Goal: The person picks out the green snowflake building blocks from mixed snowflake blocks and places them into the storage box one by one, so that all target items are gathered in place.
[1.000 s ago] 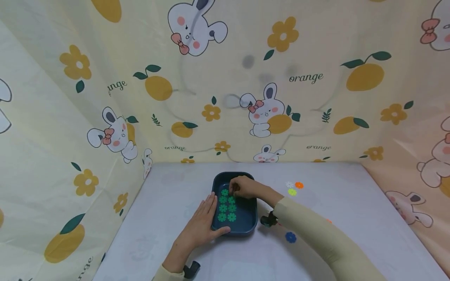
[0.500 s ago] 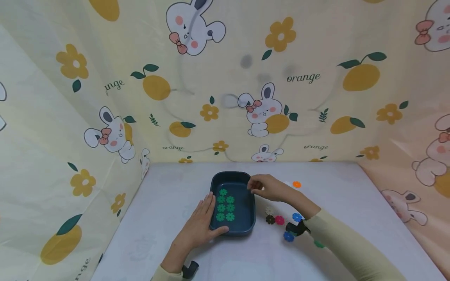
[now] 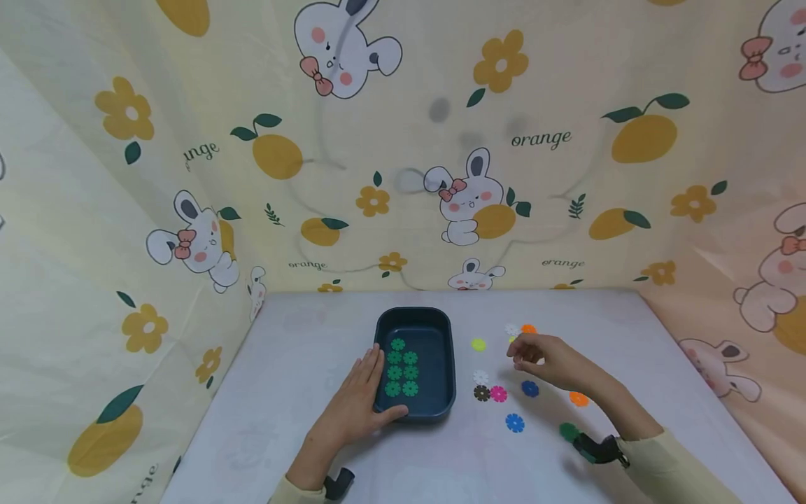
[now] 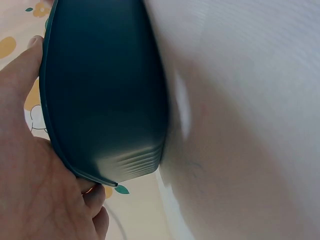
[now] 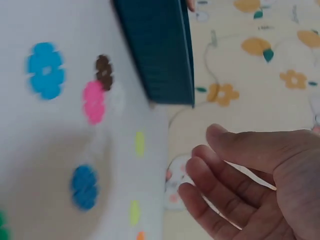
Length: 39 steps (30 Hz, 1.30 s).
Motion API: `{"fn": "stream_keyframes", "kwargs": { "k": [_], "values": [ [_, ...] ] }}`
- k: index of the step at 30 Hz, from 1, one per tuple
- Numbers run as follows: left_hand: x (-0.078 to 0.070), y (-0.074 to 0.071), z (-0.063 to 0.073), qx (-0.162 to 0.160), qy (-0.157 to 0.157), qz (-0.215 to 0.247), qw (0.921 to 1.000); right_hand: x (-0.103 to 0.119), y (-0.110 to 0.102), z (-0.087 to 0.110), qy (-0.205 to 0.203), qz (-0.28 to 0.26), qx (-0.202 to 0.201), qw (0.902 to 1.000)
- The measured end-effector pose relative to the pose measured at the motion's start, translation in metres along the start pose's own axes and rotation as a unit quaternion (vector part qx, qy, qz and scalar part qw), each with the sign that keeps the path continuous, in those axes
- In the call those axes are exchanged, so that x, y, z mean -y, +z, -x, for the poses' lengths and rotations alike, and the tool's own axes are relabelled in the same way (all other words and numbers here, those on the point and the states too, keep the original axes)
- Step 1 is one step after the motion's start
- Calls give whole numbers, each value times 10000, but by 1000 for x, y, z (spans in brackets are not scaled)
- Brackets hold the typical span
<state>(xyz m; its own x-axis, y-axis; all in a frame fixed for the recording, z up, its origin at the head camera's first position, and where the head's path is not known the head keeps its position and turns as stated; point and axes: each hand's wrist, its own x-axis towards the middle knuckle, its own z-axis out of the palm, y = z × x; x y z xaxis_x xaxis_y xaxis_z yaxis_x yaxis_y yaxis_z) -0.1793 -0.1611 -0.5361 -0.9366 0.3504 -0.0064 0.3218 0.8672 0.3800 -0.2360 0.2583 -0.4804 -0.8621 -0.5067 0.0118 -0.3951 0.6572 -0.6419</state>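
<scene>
A dark blue tray (image 3: 443, 378) stands on the table, with several green flower-shaped plastic discs (image 3: 411, 372) lying in two columns along its left half. My left hand (image 3: 352, 399) rests against the tray's left side, fingers straight along the rim and thumb over the near edge; the left wrist view shows this hand (image 4: 40, 185) touching the tray wall. Right of the tray, my right hand (image 3: 548, 358) hovers above the table. Its fingers are loosely bent, and the right wrist view shows nothing held in that hand (image 5: 250, 185). A yellow-green disc (image 3: 478, 344) lies between tray and hand.
Loose flower discs lie right of the tray: brown (image 3: 481, 393), pink (image 3: 499, 393), light blue (image 3: 515, 423), dark blue (image 3: 530, 388), orange (image 3: 579, 398) and green (image 3: 569, 431). A patterned cloth (image 3: 352, 210) hangs behind and beside the white table (image 3: 302, 350).
My right hand has left the tray's inside, crossed its right rim and moved right over the loose discs. Discs formerly hidden under that arm now show. My left hand stays at the tray.
</scene>
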Motion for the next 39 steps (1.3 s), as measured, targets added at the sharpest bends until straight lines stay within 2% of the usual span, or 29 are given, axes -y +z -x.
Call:
{"fn": "stream_keyframes", "kwargs": {
  "k": [5,11,18,23,29,36,39],
  "values": [
    [1,-1,1,14,19,14,10000,-16,4,30,292,-152,82,9994],
    [1,-1,1,60,39,30,10000,-32,8,63,904,-373,274,9948],
    [0,-2,2,49,45,-8,10000,-41,10,86,1531,-515,555,9853],
    [1,-1,2,46,65,-8,10000,-46,16,93,1835,-438,645,9799],
    [1,0,1,41,61,-28,10000,-48,21,97,1616,-245,547,9850],
    [0,-1,1,20,87,-3,10000,-42,26,81,1690,-259,501,9840],
    [1,0,0,58,67,-56,9999,-38,26,71,1397,-168,435,9891]
  ]
}}
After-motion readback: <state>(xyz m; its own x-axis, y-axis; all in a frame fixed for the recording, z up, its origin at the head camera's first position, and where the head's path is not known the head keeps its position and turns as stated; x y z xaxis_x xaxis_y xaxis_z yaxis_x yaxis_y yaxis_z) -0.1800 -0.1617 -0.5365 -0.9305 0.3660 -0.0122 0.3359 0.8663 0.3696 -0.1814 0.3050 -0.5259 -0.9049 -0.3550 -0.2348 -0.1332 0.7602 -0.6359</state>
